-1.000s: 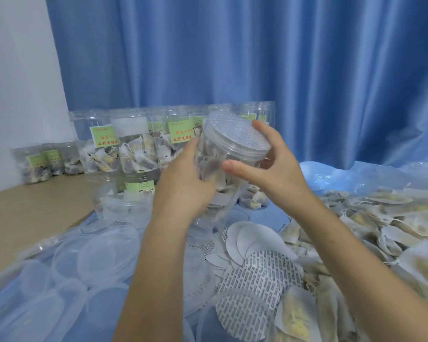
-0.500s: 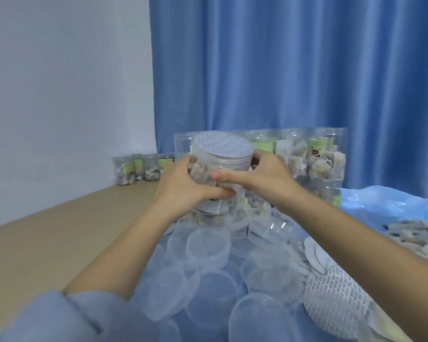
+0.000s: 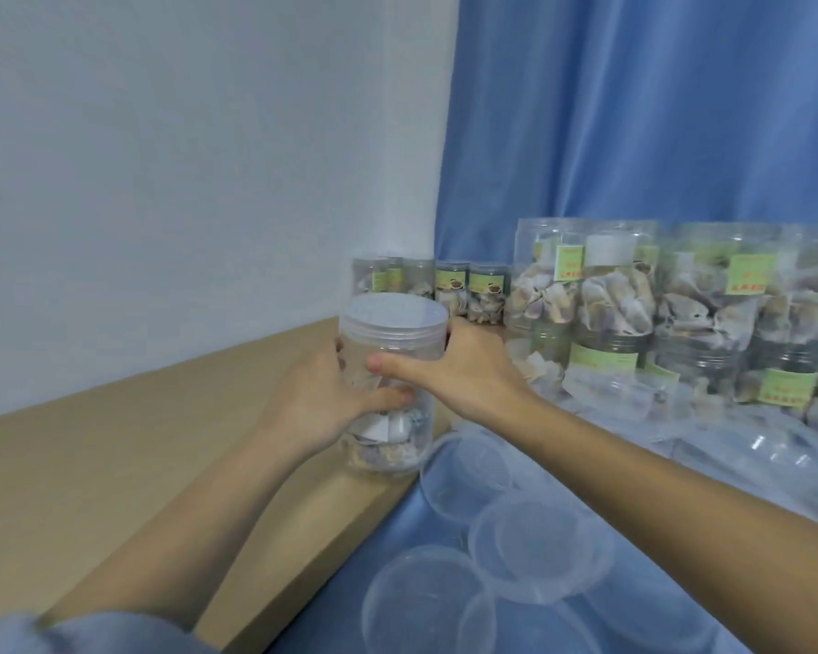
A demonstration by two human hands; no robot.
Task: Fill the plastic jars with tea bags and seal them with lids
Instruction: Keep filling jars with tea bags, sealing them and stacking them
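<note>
I see both hands, left hand (image 3: pixel 312 408) and right hand (image 3: pixel 464 370), holding 1 lidded jar (image 3: pixel 390 394) above the tan counter (image 3: pixel 114 464); white wall (image 3: pixel 185 158), blue curtain (image 3: pixel 657 110) behind.

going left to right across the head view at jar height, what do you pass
white wall → left hand → lidded jar held in both hands → right hand → stacked filled jars in front of the blue curtain

Wooden table (image 3: pixel 114 464) carries filled jars (image 3: pixel 468 295) and blue sheet (image 3: pixel 350 606) (strewn with clear lids (image 3: pixel 539 545)).
</note>
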